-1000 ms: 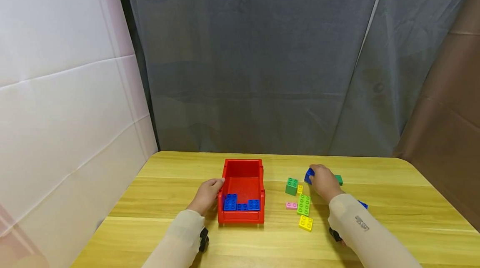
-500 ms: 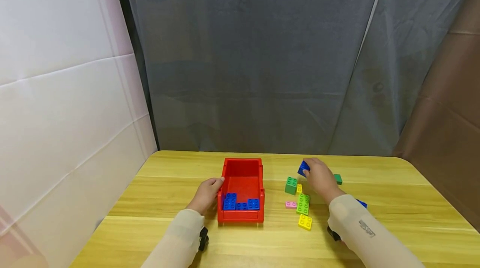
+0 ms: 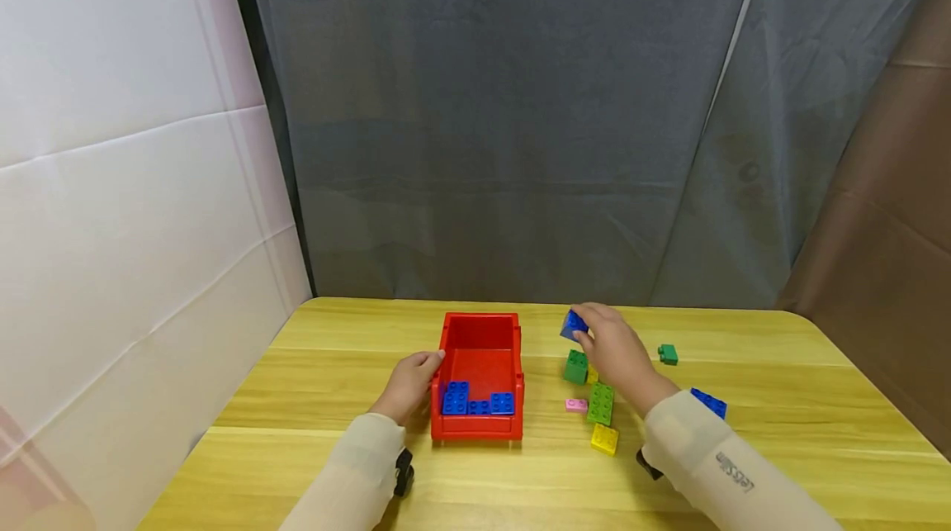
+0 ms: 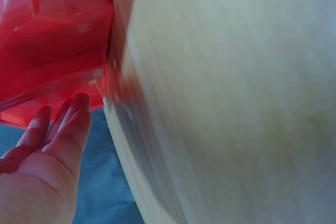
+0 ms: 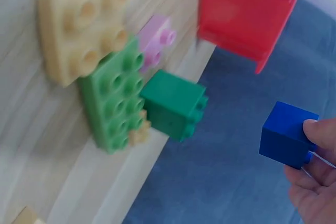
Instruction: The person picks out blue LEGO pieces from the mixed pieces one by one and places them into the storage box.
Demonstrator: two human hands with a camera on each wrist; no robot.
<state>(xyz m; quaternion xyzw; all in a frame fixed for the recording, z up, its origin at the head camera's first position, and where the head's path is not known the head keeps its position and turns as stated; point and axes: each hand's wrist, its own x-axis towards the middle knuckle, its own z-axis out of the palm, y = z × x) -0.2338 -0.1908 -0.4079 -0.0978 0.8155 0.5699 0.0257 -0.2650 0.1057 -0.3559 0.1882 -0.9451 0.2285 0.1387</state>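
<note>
My right hand point(image 3: 612, 341) pinches a blue block point(image 3: 574, 325) between thumb and fingers, raised beyond the loose blocks. In the right wrist view the block point(image 5: 287, 134) has its studs toward the fingers. At the left wall of a red box point(image 3: 483, 429), my left hand point(image 3: 404, 386) touches the side near the rim. Its fingers point(image 4: 73, 129) look fairly straight in the left wrist view. Several blue blocks point(image 3: 456, 399) lie inside the box at its near end. Close to my right hand are a green block point(image 3: 575, 367) and a light green block point(image 3: 600, 404).
Among the loose blocks are a pink block point(image 3: 575, 405), a yellow block point(image 3: 605, 438) and a partly hidden small yellow block point(image 3: 592, 375). Farther right lie a small green block point(image 3: 668, 354) and another blue block point(image 3: 708, 403). A grey curtain point(image 3: 483, 143) hangs behind the wooden table point(image 3: 297, 415).
My right hand has lifted the blue block and carried it left, past the green block. The green and blue blocks at the right show more fully. My left hand and the box keep their place.
</note>
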